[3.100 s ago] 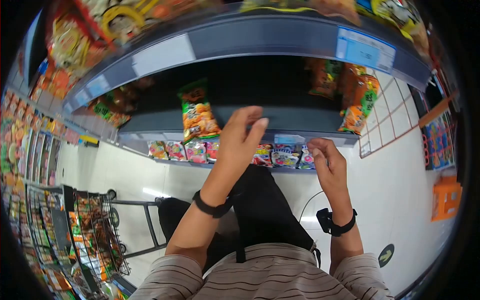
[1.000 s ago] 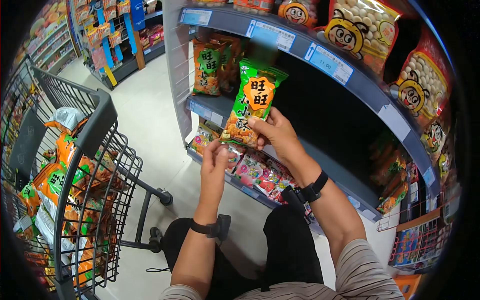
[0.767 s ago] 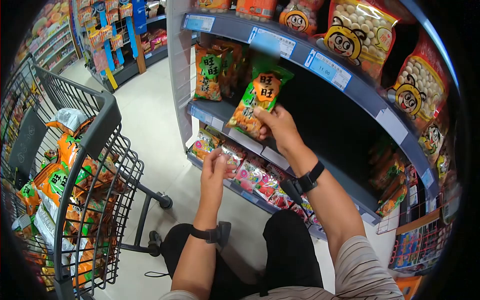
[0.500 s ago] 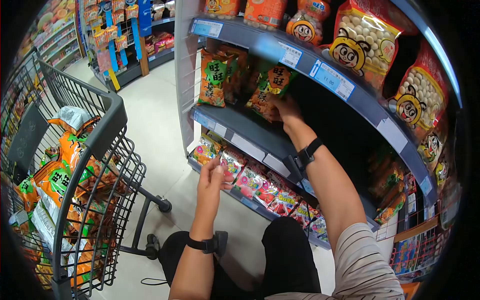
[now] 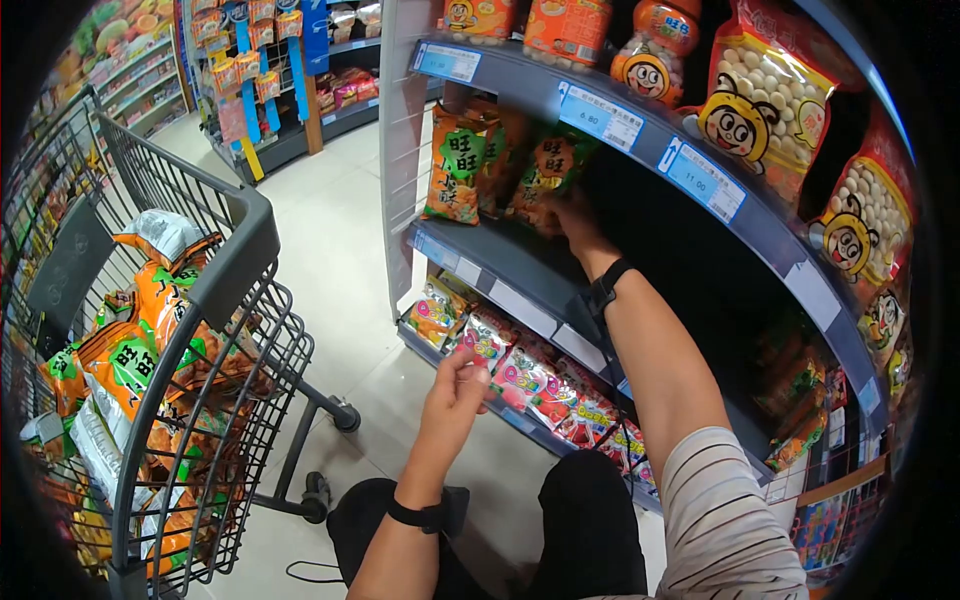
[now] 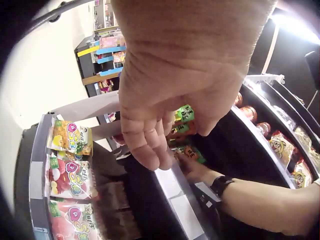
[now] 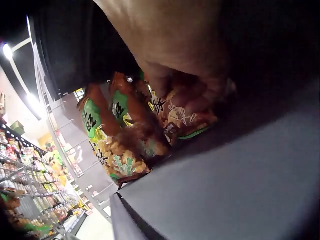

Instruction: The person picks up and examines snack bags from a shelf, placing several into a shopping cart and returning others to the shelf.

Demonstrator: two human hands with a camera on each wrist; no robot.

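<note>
My right hand (image 5: pixel 577 228) reaches into the dark middle shelf and holds an orange-and-green snack bag (image 5: pixel 552 165) by its lower part. The bag stands upright beside the row of matching snack bags (image 5: pixel 454 165) at the shelf's left end. In the right wrist view, curled fingers grip the bag (image 7: pixel 188 120) close over the grey shelf board (image 7: pixel 230 180). My left hand (image 5: pixel 452 405) hangs with loosely bent fingers in front of the lower shelf, holding nothing. Its palm (image 6: pixel 175 80) fills the upper part of the left wrist view.
A shopping cart (image 5: pixel 245 250) loaded with several snack bags stands at left. Small gummy candy bags (image 5: pixel 525 375) line the bottom shelf. Price labels (image 5: pixel 600 118) run along the upper shelf edge, under bags of round white snacks (image 5: pixel 765 95). More orange bags (image 5: pixel 800 400) sit at the shelf's right end.
The right hand has carried the snack bag from in front of the shelf back into it, next to the row. The left hand has come away from the bag's bottom and stays low.
</note>
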